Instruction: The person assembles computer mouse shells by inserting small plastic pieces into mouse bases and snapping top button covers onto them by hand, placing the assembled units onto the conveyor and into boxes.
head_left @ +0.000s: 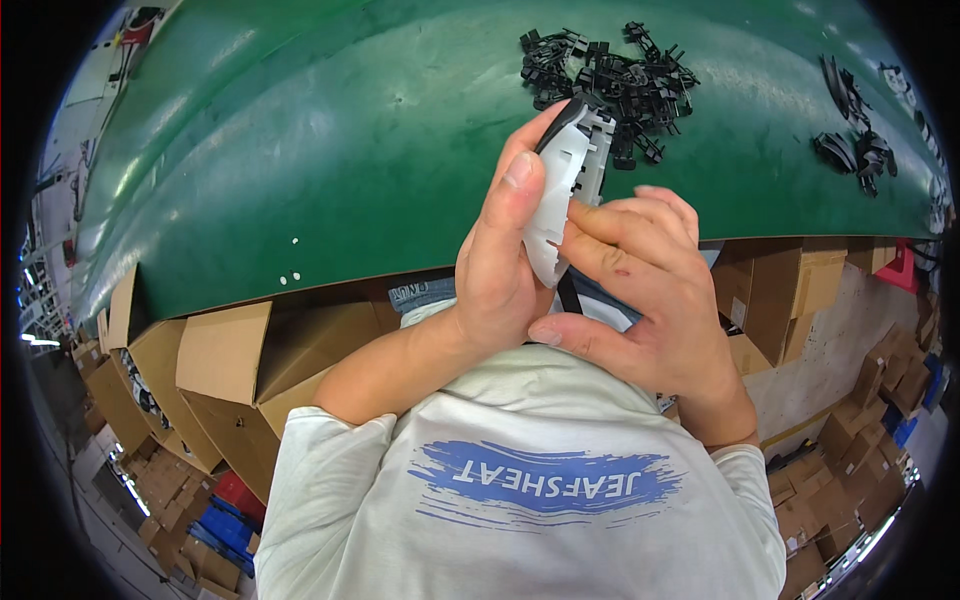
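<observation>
While the left hand [500, 255] grasps a curved white-and-black plastic shell [552, 210] upright, the right hand [655, 275] contacts the shell's hollow side; that hand's grip cannot be determined.

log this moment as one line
left hand: holds white shell | right hand: at shell's edge | black parts: heaped on green table

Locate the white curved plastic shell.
In the head view, just right of centre, the shell is held in the left hand, below the piled black plastic parts.

green table [380, 160] | heap of black plastic parts [640, 92] | black curved pieces [875, 157] | white bits [283, 281]
</observation>
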`<action>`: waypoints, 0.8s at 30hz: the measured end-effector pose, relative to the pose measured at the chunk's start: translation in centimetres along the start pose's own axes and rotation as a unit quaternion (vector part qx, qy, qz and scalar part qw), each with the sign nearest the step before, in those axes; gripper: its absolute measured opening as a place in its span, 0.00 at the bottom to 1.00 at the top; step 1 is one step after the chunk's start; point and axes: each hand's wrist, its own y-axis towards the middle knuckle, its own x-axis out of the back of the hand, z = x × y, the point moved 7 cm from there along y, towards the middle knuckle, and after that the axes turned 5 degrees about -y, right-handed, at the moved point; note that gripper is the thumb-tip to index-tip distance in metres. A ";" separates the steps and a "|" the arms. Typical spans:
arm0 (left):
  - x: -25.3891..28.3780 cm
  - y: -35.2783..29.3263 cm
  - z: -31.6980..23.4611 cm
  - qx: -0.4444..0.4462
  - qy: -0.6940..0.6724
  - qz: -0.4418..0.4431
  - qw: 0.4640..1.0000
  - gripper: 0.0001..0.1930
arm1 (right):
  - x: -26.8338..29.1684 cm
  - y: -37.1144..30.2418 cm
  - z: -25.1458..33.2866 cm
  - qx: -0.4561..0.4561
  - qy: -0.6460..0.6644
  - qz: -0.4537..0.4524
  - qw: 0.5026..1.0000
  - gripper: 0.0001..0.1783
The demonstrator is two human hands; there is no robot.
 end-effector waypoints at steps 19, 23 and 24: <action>-0.9 1.2 -1.4 -0.020 -0.076 -0.034 0.996 0.31 | 0.2 0.0 1.6 0.043 -0.179 -0.129 0.974 0.23; -0.8 1.1 -1.3 0.006 -0.161 0.009 0.987 0.31 | 1.1 -0.3 1.5 0.048 -0.182 -0.136 0.973 0.22; -0.9 1.2 -1.4 0.003 -0.159 0.007 0.987 0.31 | 1.0 -0.4 1.4 0.049 -0.182 -0.134 0.973 0.22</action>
